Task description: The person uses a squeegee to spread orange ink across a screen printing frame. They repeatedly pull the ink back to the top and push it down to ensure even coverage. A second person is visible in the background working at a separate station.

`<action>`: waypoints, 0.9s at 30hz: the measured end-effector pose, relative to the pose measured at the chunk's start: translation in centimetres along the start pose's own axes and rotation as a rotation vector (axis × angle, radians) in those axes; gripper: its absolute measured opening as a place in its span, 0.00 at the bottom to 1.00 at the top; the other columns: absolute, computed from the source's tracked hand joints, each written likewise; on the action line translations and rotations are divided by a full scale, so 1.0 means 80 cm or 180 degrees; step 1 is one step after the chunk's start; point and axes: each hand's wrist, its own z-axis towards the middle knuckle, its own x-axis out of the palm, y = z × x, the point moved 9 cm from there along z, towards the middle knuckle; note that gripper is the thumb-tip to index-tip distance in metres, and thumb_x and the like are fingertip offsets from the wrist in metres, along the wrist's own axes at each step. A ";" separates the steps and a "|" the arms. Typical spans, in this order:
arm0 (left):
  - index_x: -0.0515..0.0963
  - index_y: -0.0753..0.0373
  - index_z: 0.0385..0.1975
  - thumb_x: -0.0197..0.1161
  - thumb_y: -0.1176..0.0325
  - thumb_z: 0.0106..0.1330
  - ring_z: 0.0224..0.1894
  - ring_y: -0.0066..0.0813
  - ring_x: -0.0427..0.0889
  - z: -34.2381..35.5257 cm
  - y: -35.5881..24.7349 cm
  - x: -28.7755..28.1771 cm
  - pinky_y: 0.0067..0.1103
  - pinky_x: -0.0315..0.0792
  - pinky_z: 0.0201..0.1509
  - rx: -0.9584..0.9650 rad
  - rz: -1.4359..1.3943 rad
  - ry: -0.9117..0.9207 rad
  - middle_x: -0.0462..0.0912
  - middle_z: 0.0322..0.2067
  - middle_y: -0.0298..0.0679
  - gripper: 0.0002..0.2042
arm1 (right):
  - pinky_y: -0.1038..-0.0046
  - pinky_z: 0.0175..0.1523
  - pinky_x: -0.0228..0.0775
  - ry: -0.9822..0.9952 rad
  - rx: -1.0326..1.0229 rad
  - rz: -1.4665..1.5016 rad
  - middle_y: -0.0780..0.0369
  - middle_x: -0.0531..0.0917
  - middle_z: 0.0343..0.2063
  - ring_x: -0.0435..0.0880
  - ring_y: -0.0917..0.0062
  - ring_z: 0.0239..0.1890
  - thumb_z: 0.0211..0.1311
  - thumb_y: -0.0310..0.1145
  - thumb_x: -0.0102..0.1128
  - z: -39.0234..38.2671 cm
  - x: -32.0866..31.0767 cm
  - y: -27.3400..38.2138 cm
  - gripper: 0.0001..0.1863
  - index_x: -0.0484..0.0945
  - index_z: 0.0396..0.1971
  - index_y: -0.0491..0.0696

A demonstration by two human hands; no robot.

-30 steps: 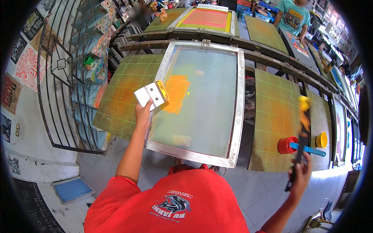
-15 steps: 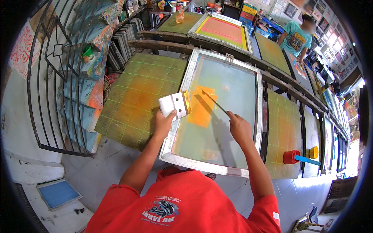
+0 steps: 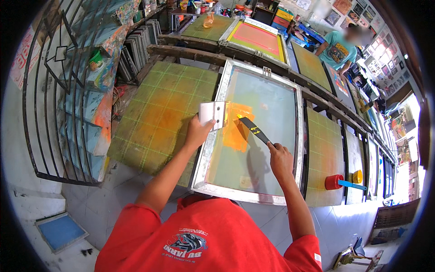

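Squeegee [image 3: 213, 113] gripped by left hand [image 3: 197, 132], black spatula [image 3: 254, 130] clasped in right hand [image 3: 280, 159], over screen frame [image 3: 299, 136]

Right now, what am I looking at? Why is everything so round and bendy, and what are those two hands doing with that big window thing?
The picture comes from a small camera worn on a person's head, looking down at their own arms. Its lens sees very wide, so straight edges look bent.

The "window" is a printing screen: a metal frame with thin mesh stretched across it. It lies flat over a long row of green boards marked with grid lines and stained orange. There is an orange ink patch on the mesh.

The left hand holds a squeegee, a wide white scraper. The right hand holds a thin dark ink knife with yellow-orange ink on it, its tip at the orange patch.

To the right stand a red pot and a yellow lid. Far back, another person in a teal shirt works at the same row.
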 end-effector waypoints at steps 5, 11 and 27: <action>0.75 0.71 0.43 0.66 0.66 0.54 0.38 0.48 0.82 0.048 -0.023 0.043 0.33 0.74 0.43 0.0570 0.0599 0.0442 0.82 0.35 0.53 0.19 | 0.65 0.41 0.74 -0.0096 0.0807 0.1240 0.53 0.83 0.38 0.83 0.60 0.37 0.55 0.26 0.59 -0.020 -0.004 -0.020 0.17 0.79 0.47 0.49; 0.77 0.65 0.41 0.62 0.69 0.54 0.40 0.51 0.80 0.064 -0.054 0.113 0.37 0.74 0.43 0.1036 0.1612 0.1305 0.82 0.36 0.51 0.15 | 0.68 0.42 0.74 -0.0568 0.1718 0.2705 0.48 0.83 0.36 0.84 0.59 0.36 0.54 0.24 0.61 -0.077 0.045 -0.065 0.18 0.79 0.47 0.44; 0.78 0.60 0.33 0.61 0.75 0.49 0.44 0.42 0.77 0.070 -0.041 0.199 0.36 0.74 0.44 0.2035 0.2978 0.1868 0.80 0.32 0.41 0.10 | 0.81 0.30 0.70 -0.0818 0.2236 0.3607 0.62 0.83 0.35 0.80 0.82 0.30 0.61 0.25 0.57 -0.170 0.058 -0.041 0.19 0.74 0.53 0.43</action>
